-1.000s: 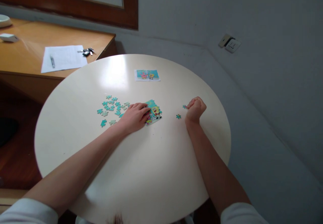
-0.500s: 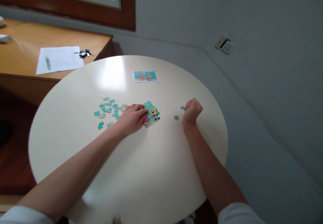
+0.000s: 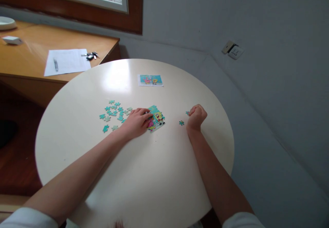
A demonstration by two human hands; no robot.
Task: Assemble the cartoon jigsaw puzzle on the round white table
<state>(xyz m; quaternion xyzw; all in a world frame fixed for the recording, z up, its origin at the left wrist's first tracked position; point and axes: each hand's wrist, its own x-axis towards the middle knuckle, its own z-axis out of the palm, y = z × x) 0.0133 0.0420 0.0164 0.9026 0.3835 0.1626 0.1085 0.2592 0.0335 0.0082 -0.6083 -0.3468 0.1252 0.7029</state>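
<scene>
My left hand [image 3: 137, 121] lies over the left side of a partly joined jigsaw puzzle [image 3: 158, 117], its fingers bent and gripping that edge. The joined part shows a yellow cartoon figure and some pink on teal; my fingers hide its left portion. Just left of this hand are several loose puzzle pieces [image 3: 113, 112], teal and pale green. My right hand [image 3: 197, 116] rests on the table as a closed fist, with nothing visible in it. Beside the fist lie a small loose puzzle piece [image 3: 181, 123] and a second piece [image 3: 187, 113] close to the knuckles.
The round white table [image 3: 144, 173] carries a printed reference picture [image 3: 151, 80] toward its far side. A wooden desk [image 3: 31, 39] at the left holds a sheet of paper [image 3: 68, 62], a pen [image 3: 56, 64] and keys [image 3: 91, 55]. A wall socket [image 3: 235, 52] is at the right.
The whole view has shifted slightly, so things appear a little further right and lower. Both hands keep nearly the same place on the table, and the pieces have not visibly moved.
</scene>
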